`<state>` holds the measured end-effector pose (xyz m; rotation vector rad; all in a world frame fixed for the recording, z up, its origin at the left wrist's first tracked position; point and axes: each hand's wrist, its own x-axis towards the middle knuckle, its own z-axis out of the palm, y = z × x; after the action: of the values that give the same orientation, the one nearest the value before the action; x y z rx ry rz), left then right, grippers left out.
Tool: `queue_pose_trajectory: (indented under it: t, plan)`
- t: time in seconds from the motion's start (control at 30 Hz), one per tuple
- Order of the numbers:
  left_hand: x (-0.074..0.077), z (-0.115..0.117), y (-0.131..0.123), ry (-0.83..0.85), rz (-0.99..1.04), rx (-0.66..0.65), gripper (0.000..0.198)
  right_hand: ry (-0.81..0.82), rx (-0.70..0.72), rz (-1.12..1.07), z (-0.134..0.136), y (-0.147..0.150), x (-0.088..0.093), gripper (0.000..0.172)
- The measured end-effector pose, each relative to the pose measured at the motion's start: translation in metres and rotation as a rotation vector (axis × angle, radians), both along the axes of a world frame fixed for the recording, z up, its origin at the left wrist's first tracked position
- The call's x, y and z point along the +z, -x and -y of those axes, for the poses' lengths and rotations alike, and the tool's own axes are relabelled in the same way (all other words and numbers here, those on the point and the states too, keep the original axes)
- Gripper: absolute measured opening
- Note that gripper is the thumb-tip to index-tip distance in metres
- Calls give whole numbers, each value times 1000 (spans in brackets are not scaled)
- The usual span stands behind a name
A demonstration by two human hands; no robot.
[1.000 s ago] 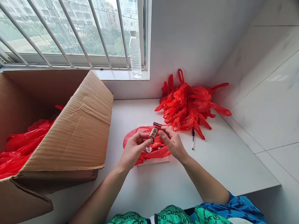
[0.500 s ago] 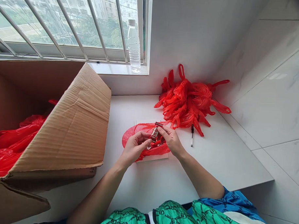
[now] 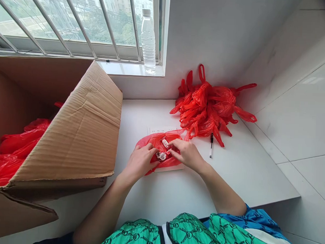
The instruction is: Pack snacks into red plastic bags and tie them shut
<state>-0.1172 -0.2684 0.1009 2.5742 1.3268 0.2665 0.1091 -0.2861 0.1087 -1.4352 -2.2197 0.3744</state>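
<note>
Red plastic bag (image 3: pixel 148 144) on white counter (image 3: pixel 246 178)

Head view. Left hand (image 3: pixel 139 162) palm down, fingers curled over the bag's left part. Right hand (image 3: pixel 186 155) also palm down, fingers bent and reaching inward. Whether either hand grips anything: cannot tell. Two red-wrapped candies (image 3: pixel 161 156) lie in the bag between the hands, the upper one by the right fingertips. Bag rests on a white paper sheet (image 3: pixel 162 130). Upper right: bundled red bags (image 3: pixel 208 109), with a pen (image 3: pixel 211 145) just below. Left of frame: open cardboard box (image 3: pixel 71 133) holding more red plastic (image 3: pixel 15 145), its flap just beside the left forearm (image 3: pixel 103 209). Top: water bottle (image 3: pixel 148 41) on the window sill (image 3: pixel 127 68).
</note>
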Motion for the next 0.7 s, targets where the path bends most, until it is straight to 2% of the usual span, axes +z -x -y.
queue_pose_trajectory:
  t: [0.13,0.27,0.37,0.5,0.6,0.63,0.7]
  plan:
    - [-2,-1,-3,0,-18,26,22,187,-15,95,1,-11,1,12]
    - [2,-4,-3,-77,52,93,9,228,-80,167,4,-18,5,21]
    - [3,-5,-3,-107,87,115,14,255,-71,215,5,-17,4,28]
    - [-1,-4,-3,-116,67,139,25,215,-83,187,5,-17,2,31]
    - [0,-4,-2,-153,79,143,31,189,-39,46,3,-23,7,30]
    - [2,-4,-2,-178,98,151,32,163,-56,-9,2,-28,9,26]
    - [8,-3,0,-234,148,183,35,63,-203,-70,-1,-39,13,14]
